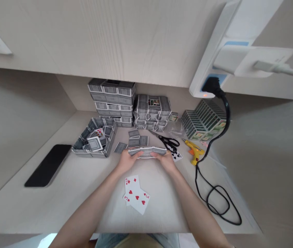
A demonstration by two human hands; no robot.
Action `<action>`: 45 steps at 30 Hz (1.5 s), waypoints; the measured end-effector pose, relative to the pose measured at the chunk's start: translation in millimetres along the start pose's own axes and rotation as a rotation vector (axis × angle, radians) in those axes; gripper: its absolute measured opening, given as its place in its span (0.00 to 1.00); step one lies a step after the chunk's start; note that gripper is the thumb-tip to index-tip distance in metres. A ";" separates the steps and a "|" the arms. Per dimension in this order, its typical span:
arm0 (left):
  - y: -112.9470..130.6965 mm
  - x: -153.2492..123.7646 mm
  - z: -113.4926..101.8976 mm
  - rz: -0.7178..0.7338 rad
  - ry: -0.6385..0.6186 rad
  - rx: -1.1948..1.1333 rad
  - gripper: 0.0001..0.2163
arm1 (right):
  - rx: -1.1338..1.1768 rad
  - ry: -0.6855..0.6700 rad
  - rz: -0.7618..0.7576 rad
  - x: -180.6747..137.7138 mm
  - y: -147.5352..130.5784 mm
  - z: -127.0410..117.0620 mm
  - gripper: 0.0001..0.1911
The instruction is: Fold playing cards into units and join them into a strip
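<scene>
Between both hands I hold a long strip of joined playing cards (147, 152), its grey patterned backs facing me. My left hand (129, 160) grips the strip's left end, thumb on the near face. At the right end my right hand (166, 160) does the same, thumb pressed on the front; the fingers behind are hidden. Nearer to me, two face-up cards (136, 198), a five of diamonds and a three of hearts, overlap on the table. Several face-down cards (137, 140) lie just beyond the strip. A spotted black-suit card (176, 156) shows beside my right hand.
Left stands an open card-built box (111, 139) holding loose cards, beside a black phone (48, 165). Behind are stacked card boxes (114, 100). Black scissors (169, 142), a yellow glue gun (194, 151) and its looping black cord (215, 187) lie right. A power strip (200, 79) hangs above.
</scene>
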State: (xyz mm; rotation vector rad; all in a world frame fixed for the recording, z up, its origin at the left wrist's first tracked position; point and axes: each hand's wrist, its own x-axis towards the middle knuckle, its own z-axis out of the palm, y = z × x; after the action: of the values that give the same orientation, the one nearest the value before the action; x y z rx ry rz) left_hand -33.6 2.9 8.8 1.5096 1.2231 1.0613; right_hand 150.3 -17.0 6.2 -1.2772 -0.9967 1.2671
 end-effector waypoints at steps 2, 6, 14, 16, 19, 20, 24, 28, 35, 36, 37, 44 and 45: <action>-0.5 0.9 -1.3 0.031 0.036 0.023 0.13 | -0.117 0.033 -0.135 1.1 -3.2 -1.6 0.17; 0.9 3.3 -9.7 0.286 -0.002 0.148 0.10 | -0.195 0.046 -0.299 3.2 -8.4 -7.9 0.17; -2.4 8.0 -32.6 0.566 -0.293 0.567 0.28 | -0.566 0.027 -0.547 5.9 1.2 -13.3 0.08; -2.4 9.3 -38.9 0.550 -0.317 0.611 0.31 | -0.668 0.013 -0.575 2.9 -0.1 -11.4 0.08; -0.7 10.2 -47.0 0.494 -0.302 0.631 0.34 | -0.743 -0.003 -0.564 -1.1 -3.9 -10.4 0.10; -0.1 10.2 -49.1 0.473 -0.276 0.631 0.35 | -0.764 0.003 -0.552 -1.4 -4.9 -11.2 0.10; -1.5 10.8 -52.9 0.393 -0.102 0.688 0.32 | -0.862 0.144 -0.512 3.5 -6.7 -22.1 0.11; -11.5 11.7 -48.6 0.279 0.024 0.804 0.31 | -0.912 0.393 -0.457 8.6 -7.4 -46.7 0.13; -20.9 9.9 -36.6 0.178 0.072 0.900 0.32 | -1.250 0.497 -0.064 -3.5 -2.5 -80.9 0.39; -20.1 9.6 -36.2 0.180 0.073 0.881 0.32 | -1.275 0.476 -0.032 -4.4 -1.1 -81.6 0.38; -19.2 9.4 -36.2 0.182 0.074 0.854 0.32 | -1.289 0.455 -0.015 -4.6 0.3 -81.8 0.37; -10.1 9.0 -37.2 0.207 0.141 0.701 0.28 | -1.221 0.363 -0.076 1.9 9.4 -81.8 0.27; -8.3 8.8 -37.1 0.213 0.170 0.694 0.27 | -1.191 0.347 -0.092 2.1 10.4 -81.9 0.28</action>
State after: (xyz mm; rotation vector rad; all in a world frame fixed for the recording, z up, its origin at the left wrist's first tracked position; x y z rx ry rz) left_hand -70.0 17.0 10.0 2.1433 1.6883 0.9596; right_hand 230.5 -25.3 -11.7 -2.1875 -1.5839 0.2462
